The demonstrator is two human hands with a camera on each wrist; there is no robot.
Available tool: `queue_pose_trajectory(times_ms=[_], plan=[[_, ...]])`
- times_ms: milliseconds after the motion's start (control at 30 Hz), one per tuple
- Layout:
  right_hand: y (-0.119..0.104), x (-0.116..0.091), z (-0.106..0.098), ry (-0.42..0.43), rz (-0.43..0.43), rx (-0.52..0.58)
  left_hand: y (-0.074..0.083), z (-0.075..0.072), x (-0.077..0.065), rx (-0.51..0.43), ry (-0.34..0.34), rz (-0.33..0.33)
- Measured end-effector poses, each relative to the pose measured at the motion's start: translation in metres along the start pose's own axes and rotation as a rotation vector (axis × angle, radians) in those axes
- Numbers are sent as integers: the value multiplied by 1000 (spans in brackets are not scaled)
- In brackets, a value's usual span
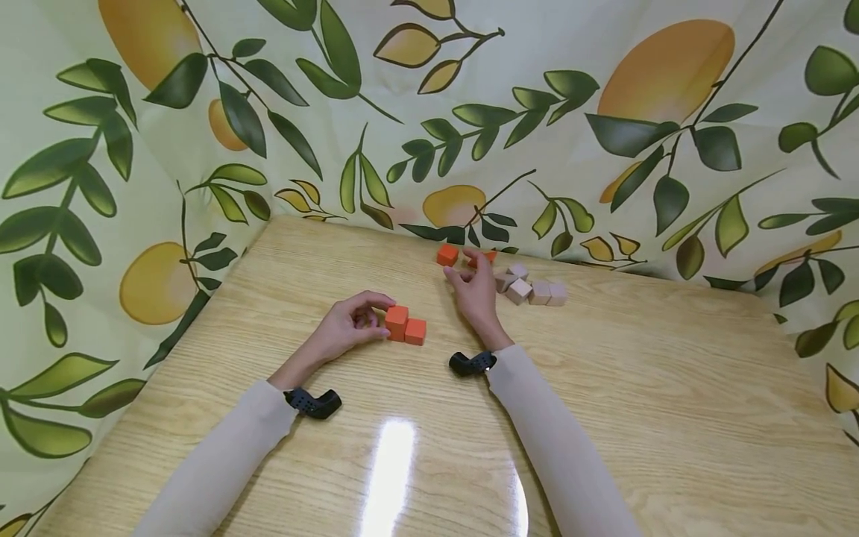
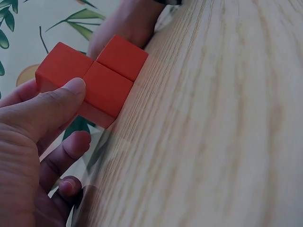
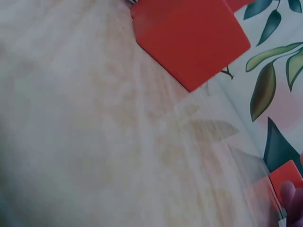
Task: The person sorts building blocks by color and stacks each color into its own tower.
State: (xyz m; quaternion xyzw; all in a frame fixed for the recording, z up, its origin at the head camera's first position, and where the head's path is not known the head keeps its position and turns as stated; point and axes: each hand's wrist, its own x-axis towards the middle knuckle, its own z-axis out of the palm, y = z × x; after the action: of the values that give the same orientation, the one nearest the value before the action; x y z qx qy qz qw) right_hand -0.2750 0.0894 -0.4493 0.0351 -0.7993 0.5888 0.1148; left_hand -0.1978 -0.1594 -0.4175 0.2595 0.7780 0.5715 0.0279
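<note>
Beyond the red stack (image 1: 397, 326), the whole background was filled by a cloth (image 1: 517, 45) printed with leaves and fruit, and beneath the stack a wood-grained table (image 1: 658, 388) was spread. Two pale sleeves (image 1: 557, 440) were stretched out on the near side of the stack, one to its left and one to its right. The left hand (image 1: 345, 326) was placed just left of the stack, whose top cube was pinched between its thumb and forefinger, the other fingers being loosely bent. The right hand (image 1: 476, 294) was held beyond the stack and to its right; its thumb and forefinger were curved but parted, with nothing seen gripped between them, and whether anything was touched by its hidden fingers could not be told. Farther right of the stack, past that hand, pale wooden blocks (image 1: 540, 292) were grouped, one partly covered by the hand. Nearer than the stack, a black wrist device (image 1: 315, 403) was worn on the left arm. The stack was formed of three cubes, two set side by side and one on the left of these. Beyond it and slightly right, a single red cube (image 1: 447, 254) was placed near the right thumb, and beside that another red piece (image 1: 490, 256) was partly blocked by the right hand.
</note>
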Motion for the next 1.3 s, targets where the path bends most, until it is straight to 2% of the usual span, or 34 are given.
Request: queue_pose_trajectory(times_ms=[367, 667, 900, 1300], plan=[[0, 16, 6, 14, 37, -73, 1, 1, 2, -3, -8, 11], [-1, 19, 9, 106, 64, -116, 3, 4, 3, -19, -17, 7], [-2, 19, 11, 140, 63, -152, 3, 3, 3, -11, -18, 11], [1, 13, 11, 142, -11, 16, 2, -1, 0, 4, -11, -11]])
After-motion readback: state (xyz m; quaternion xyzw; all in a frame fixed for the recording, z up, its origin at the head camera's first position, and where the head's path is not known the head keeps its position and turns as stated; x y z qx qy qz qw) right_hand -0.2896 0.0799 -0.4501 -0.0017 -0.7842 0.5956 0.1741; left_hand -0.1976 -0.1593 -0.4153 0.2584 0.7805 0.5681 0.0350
